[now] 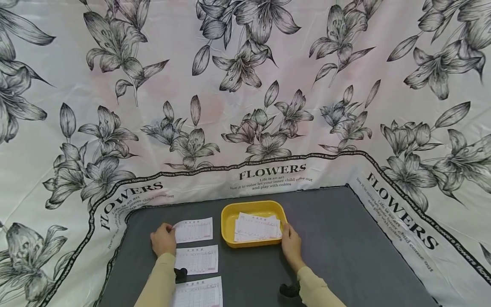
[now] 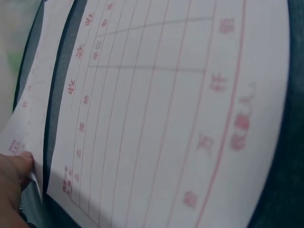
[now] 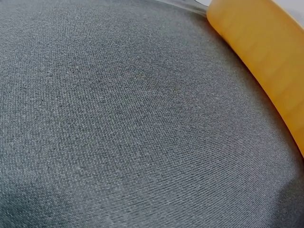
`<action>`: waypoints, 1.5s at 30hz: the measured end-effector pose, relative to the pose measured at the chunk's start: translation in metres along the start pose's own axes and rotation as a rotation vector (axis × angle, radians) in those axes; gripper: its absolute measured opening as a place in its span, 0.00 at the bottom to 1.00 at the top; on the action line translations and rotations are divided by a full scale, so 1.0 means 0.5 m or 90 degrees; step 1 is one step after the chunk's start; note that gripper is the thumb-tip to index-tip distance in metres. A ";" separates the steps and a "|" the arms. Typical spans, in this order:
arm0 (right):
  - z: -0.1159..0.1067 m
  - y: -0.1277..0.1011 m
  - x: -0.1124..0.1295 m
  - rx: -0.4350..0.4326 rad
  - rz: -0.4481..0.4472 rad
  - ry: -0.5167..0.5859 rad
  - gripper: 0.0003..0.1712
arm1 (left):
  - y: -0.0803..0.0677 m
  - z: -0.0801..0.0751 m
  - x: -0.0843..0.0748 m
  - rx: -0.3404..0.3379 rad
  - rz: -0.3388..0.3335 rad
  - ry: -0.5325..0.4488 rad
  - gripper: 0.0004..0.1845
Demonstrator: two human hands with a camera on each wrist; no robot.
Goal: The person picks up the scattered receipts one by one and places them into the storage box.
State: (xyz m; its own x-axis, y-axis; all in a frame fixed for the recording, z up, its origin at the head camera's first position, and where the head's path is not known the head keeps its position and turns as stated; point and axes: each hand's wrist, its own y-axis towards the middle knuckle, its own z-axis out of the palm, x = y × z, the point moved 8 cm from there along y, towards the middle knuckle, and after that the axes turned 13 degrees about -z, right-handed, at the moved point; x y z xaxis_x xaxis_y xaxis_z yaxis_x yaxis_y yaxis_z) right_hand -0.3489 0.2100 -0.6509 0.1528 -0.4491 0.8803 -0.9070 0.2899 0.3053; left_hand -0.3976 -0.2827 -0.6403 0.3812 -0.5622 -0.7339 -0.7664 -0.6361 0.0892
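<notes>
A yellow tray [image 1: 227,221] on the grey table mat holds a loose stack of white slips printed in red [image 1: 256,227]. Three more such slips lie in a column to its left: top [image 1: 194,230], middle [image 1: 197,259] and bottom [image 1: 199,293]. My left hand [image 1: 163,239] pinches the left edge of the top slip, whose corner is slightly raised. In the left wrist view a fingertip [image 2: 16,164] touches that slip's edge beside the middle slip [image 2: 156,118]. My right hand [image 1: 290,244] grips the tray's right front corner. The right wrist view shows only the tray wall [image 3: 266,61].
The grey mat [image 1: 345,256] is bordered by a white cloth with black flowers [image 1: 245,85] that rises behind and on both sides. Black wrist-camera mounts show on both sleeves [image 1: 289,290].
</notes>
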 end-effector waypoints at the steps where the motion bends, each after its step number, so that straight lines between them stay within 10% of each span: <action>1: 0.001 -0.001 -0.001 0.004 0.000 -0.003 0.28 | 0.001 0.000 0.000 0.001 0.012 0.013 0.03; 8: 0.002 -0.009 0.000 0.008 -0.015 -0.008 0.25 | 0.004 0.003 -0.012 0.028 0.116 0.150 0.12; 15: 0.003 -0.029 -0.014 0.012 0.011 0.001 0.28 | -0.003 0.001 -0.013 0.059 0.123 0.191 0.13; 26: 0.001 -0.019 -0.002 0.006 0.002 -0.015 0.26 | 0.016 -0.024 0.016 0.100 0.076 0.065 0.12; 45: 0.002 0.000 0.001 -0.015 -0.008 0.003 0.28 | 0.037 -0.064 -0.027 0.199 0.019 0.010 0.20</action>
State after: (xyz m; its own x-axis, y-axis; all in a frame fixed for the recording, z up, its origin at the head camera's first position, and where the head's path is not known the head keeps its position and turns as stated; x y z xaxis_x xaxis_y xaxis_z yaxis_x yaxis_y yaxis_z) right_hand -0.3491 0.2090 -0.6508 0.1663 -0.4482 0.8783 -0.8952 0.3048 0.3250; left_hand -0.4004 -0.3038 -0.6071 0.3620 -0.5877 -0.7236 -0.8982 -0.4275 -0.1021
